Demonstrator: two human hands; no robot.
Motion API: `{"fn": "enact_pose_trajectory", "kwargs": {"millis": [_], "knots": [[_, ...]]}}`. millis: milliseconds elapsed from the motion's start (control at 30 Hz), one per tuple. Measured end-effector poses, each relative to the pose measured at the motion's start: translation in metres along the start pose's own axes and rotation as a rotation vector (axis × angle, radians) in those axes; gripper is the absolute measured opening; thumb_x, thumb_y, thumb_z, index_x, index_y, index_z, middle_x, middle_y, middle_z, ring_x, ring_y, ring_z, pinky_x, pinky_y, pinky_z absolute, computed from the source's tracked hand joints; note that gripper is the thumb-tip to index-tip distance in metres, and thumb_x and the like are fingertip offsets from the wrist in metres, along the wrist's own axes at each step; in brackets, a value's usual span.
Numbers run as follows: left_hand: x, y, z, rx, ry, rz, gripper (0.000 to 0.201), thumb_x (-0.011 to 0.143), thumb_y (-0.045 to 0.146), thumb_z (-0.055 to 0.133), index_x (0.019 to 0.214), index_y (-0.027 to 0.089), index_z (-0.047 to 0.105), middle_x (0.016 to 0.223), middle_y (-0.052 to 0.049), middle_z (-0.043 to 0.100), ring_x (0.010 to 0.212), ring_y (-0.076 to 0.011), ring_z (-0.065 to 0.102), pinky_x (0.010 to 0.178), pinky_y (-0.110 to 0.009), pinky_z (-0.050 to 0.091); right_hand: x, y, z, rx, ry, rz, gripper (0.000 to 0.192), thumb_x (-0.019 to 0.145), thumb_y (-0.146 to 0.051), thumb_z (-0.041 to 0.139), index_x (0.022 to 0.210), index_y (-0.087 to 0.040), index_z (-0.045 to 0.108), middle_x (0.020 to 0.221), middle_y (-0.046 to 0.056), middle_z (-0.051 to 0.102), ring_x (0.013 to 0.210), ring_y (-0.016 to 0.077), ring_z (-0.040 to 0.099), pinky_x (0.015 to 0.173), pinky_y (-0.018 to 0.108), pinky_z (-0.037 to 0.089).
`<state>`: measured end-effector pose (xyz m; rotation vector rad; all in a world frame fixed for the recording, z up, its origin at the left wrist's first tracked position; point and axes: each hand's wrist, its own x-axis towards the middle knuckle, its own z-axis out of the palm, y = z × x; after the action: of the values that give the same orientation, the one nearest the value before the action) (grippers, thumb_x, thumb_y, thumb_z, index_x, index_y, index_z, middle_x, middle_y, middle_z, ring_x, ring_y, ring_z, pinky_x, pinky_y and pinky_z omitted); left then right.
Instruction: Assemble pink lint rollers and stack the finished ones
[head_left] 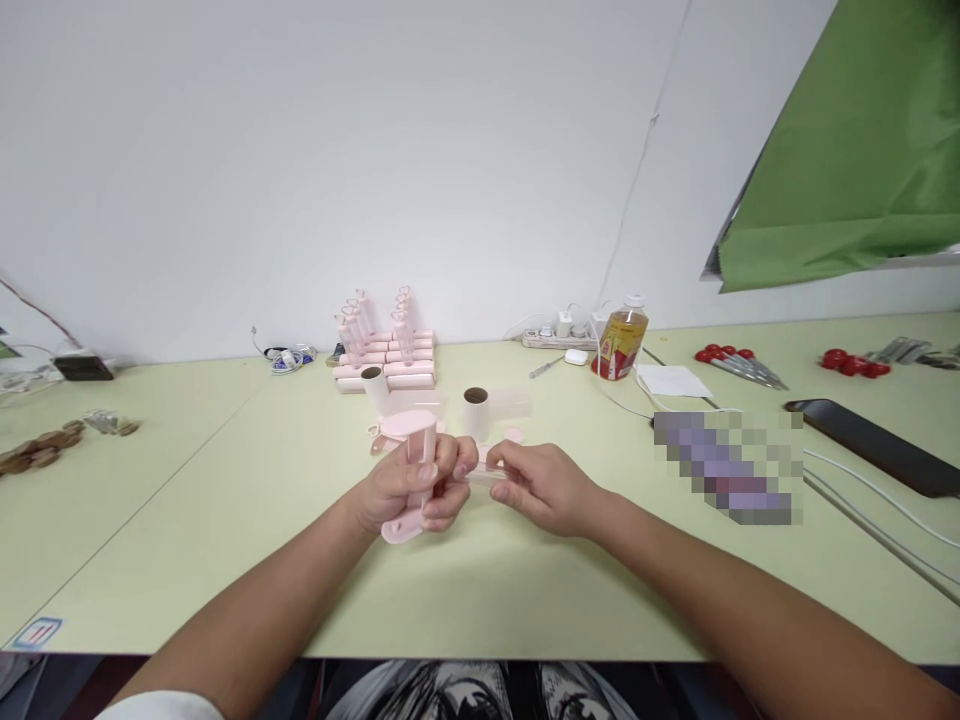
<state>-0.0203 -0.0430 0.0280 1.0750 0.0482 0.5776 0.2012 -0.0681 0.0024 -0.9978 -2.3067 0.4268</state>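
Note:
My left hand (405,490) grips a pink plastic roller frame (411,462) held upright just above the pale green table (225,540). My right hand (541,484) pinches a thin clear-pink strip (486,478) that reaches across to the left hand's fingertips. Just behind the hands two white paper rolls (475,412) with brown cores stand upright, beside loose pink parts (390,432). Further back is a stack of finished pink rollers (386,355).
A bottle of amber liquid (621,342), a power strip (559,335) and cables sit at the back. Red-handled tools (739,365) and a black flat object (874,445) lie to the right. Brown pieces (41,450) are at the far left. A green sheet (847,150) hangs at the upper right.

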Motion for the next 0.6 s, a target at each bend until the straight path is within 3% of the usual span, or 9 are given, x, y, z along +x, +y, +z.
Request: {"fn": "enact_pose_trajectory", "kwargs": {"millis": [133, 200, 267, 333, 400, 467, 600], "knots": [[0.001, 0.004, -0.007, 0.037, 0.078, 0.039, 0.034, 0.078, 0.035, 0.068, 0.07, 0.015, 0.041, 0.091, -0.001, 0.044, 0.05, -0.0033, 0.045, 0.039, -0.018, 0.034, 0.002, 0.013, -0.023, 0.061, 0.108, 0.137, 0.022, 0.089, -0.036, 0.047, 0.102, -0.02, 0.052, 0.072, 0.0, 0.058, 0.06, 0.0141, 0.05, 0.061, 0.026, 0.037], [0.003, 0.004, -0.009, 0.046, 0.12, 0.052, 0.033, 0.078, 0.035, 0.068, 0.07, 0.015, 0.042, 0.091, -0.001, 0.045, 0.05, -0.0037, 0.046, 0.039, -0.018, 0.034, 0.002, 0.029, -0.041, 0.014, 0.281, 0.331, 0.014, 0.083, -0.023, 0.045, 0.096, -0.02, 0.049, 0.077, 0.001, 0.059, 0.063, 0.0152, 0.051, 0.06, 0.026, 0.036], [0.004, 0.002, -0.012, 0.05, 0.15, 0.059, 0.033, 0.078, 0.034, 0.067, 0.07, 0.015, 0.042, 0.091, 0.0, 0.046, 0.05, -0.0037, 0.046, 0.039, -0.018, 0.035, 0.001, 0.049, -0.055, -0.108, 0.352, 0.542, 0.018, 0.073, -0.015, 0.048, 0.089, -0.021, 0.048, 0.076, 0.002, 0.057, 0.063, 0.016, 0.051, 0.057, 0.026, 0.035], [0.005, 0.0, -0.014, 0.06, 0.165, 0.066, 0.032, 0.079, 0.033, 0.067, 0.07, 0.015, 0.042, 0.091, 0.0, 0.047, 0.049, -0.0036, 0.046, 0.04, -0.018, 0.035, 0.0, 0.069, -0.061, -0.139, 0.298, 0.658, 0.018, 0.068, -0.012, 0.05, 0.084, -0.021, 0.047, 0.077, 0.002, 0.059, 0.065, 0.0162, 0.053, 0.058, 0.026, 0.036], [0.005, -0.003, -0.016, 0.094, 0.177, 0.068, 0.032, 0.079, 0.034, 0.067, 0.071, 0.016, 0.041, 0.092, -0.001, 0.048, 0.049, -0.0037, 0.045, 0.04, -0.019, 0.036, -0.001, 0.085, -0.058, -0.024, 0.177, 0.776, 0.017, 0.072, -0.013, 0.049, 0.086, -0.02, 0.049, 0.073, 0.002, 0.061, 0.059, 0.0148, 0.054, 0.055, 0.025, 0.036], [0.005, -0.006, -0.016, 0.2, 0.19, 0.057, 0.031, 0.079, 0.036, 0.066, 0.073, 0.017, 0.043, 0.091, -0.002, 0.049, 0.048, -0.0037, 0.043, 0.041, -0.019, 0.034, -0.001, 0.094, -0.051, 0.006, 0.096, 0.799, 0.016, 0.073, -0.015, 0.051, 0.088, -0.019, 0.052, 0.073, 0.003, 0.064, 0.058, 0.0141, 0.055, 0.054, 0.025, 0.036], [0.007, -0.012, -0.009, 0.784, 0.176, 0.038, 0.023, 0.078, 0.033, 0.067, 0.083, 0.017, 0.052, 0.083, -0.002, 0.05, 0.059, -0.0089, 0.047, 0.054, -0.023, 0.038, 0.0, 0.101, -0.039, -0.156, 0.068, 0.708, 0.01, 0.072, -0.015, 0.055, 0.079, -0.017, 0.062, 0.086, 0.007, 0.069, 0.077, 0.0182, 0.06, 0.063, 0.025, 0.039]]}}
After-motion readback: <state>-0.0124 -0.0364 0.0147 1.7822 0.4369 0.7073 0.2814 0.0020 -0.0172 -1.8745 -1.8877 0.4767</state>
